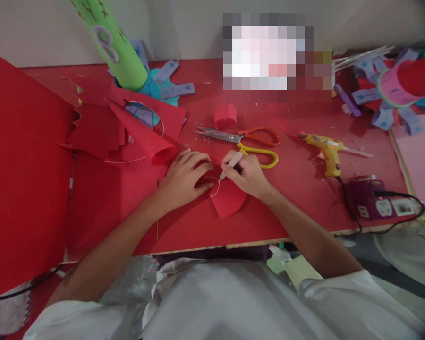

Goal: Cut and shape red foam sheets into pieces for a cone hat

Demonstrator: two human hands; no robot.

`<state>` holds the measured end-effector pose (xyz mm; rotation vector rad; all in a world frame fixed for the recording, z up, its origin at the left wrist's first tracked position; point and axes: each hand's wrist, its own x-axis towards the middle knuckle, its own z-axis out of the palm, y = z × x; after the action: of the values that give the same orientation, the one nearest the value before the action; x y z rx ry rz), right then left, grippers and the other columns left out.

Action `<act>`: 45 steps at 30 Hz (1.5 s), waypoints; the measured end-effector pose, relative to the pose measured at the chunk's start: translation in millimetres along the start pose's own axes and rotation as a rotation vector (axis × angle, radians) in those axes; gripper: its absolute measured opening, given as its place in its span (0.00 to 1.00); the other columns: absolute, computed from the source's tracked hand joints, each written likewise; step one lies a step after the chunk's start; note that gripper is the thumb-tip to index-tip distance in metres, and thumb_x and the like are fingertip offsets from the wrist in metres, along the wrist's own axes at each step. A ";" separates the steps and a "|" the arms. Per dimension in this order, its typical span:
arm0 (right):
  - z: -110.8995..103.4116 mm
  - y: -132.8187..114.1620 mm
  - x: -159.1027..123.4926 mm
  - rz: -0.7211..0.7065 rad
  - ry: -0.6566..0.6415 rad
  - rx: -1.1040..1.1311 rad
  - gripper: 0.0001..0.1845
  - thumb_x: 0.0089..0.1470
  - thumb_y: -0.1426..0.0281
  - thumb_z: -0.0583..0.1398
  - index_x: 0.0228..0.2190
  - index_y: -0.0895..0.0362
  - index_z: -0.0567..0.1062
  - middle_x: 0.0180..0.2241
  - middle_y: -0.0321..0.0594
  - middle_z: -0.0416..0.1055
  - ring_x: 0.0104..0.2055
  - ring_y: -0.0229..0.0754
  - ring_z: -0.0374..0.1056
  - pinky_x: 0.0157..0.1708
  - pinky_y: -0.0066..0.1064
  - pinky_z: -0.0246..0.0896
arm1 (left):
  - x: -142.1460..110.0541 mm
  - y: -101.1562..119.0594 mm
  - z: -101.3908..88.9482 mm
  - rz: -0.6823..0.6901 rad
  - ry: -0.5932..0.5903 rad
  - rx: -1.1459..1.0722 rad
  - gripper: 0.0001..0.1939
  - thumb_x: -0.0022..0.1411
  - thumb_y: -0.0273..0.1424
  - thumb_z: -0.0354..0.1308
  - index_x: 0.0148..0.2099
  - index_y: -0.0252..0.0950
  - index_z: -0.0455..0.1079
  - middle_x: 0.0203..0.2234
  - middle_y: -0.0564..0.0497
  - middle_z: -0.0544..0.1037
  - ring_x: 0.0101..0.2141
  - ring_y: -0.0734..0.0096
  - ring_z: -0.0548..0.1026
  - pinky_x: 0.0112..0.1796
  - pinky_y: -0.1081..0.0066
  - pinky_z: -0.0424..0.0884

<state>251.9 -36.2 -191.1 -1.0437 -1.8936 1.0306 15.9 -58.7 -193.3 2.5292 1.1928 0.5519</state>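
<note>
In the head view my right hand (248, 172) grips a slim white pen-like tool (233, 165), its tip pointing down at a small red paper piece (228, 200) on the table. Around that tip runs a thin white cord or line (216, 191); I cannot tell which. My left hand (189, 177) lies at the left of the paper piece, fingers spread, its thumb and index tips close to the white line. Just beyond my right hand lie scissors (260, 137) with one orange and one yellow handle. A red paper cone (152, 141) rests beyond my left hand.
A yellow glue gun (327, 150) lies at right, cabled to a purple box (370, 198). A green paper tube (118, 52) stands at back left. A small red paper roll (225, 115) sits behind the scissors. A large red sheet (21, 174) rises at left.
</note>
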 end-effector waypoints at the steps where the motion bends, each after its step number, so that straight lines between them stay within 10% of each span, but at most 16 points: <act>1: 0.0 0.1 -0.2 0.001 0.000 -0.002 0.08 0.60 0.71 0.60 0.28 0.53 0.71 0.23 0.33 0.71 0.24 0.37 0.61 0.27 0.31 0.55 | 0.0 0.1 0.1 -0.005 -0.001 -0.007 0.15 0.71 0.36 0.65 0.57 0.41 0.77 0.58 0.42 0.78 0.59 0.48 0.75 0.70 0.39 0.62; 45: -0.2 -2.8 -8.1 -0.194 -0.263 -0.025 0.13 0.69 0.64 0.62 0.31 0.55 0.76 0.23 0.32 0.75 0.23 0.33 0.64 0.27 0.26 0.58 | -0.2 -0.5 -0.5 0.020 -0.011 0.010 0.16 0.71 0.36 0.64 0.58 0.38 0.76 0.58 0.40 0.78 0.59 0.49 0.75 0.70 0.42 0.61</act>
<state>254.5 -44.3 -190.2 -0.7475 -2.1755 1.0739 15.2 -58.6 -193.1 2.5521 1.1701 0.5372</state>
